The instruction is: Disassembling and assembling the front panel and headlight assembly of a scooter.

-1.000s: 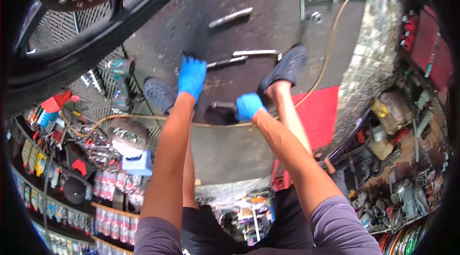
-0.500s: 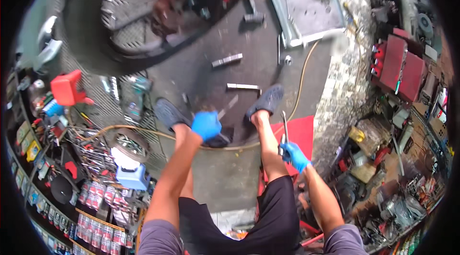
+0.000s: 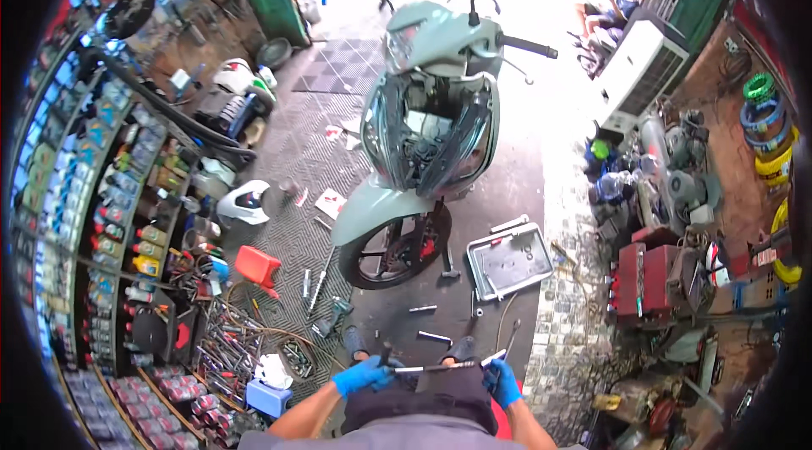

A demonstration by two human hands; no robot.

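My left hand (image 3: 362, 375), in a blue glove, is closed around the left end of a slim silver bar-like tool (image 3: 436, 367), held level over my lap. A dark upright piece (image 3: 386, 353) shows at its fingers; I cannot tell whether it is part of the same tool. My right hand (image 3: 504, 382), also blue-gloved, is closed at the bar's other end. From it a slender spanner-like metal tool (image 3: 514, 333) points up and away. Beyond my feet, two short silver bars (image 3: 435, 337) (image 3: 423, 309) lie on the dark mat.
Ahead stands a pale green scooter (image 3: 372, 209) with its front panels off. A grey tray (image 3: 512, 260) and a hammer (image 3: 449, 264) lie right of its wheel. To the left are a red plastic stool (image 3: 257, 268), a cordless drill (image 3: 332, 315) and heaped tools (image 3: 228, 348). Red cabinets (image 3: 647, 277) stand right.
My view has lifted from the floor to the whole scooter. My left hand has come up from near the floor with the silver bar, and both hands are now closer together over my lap.
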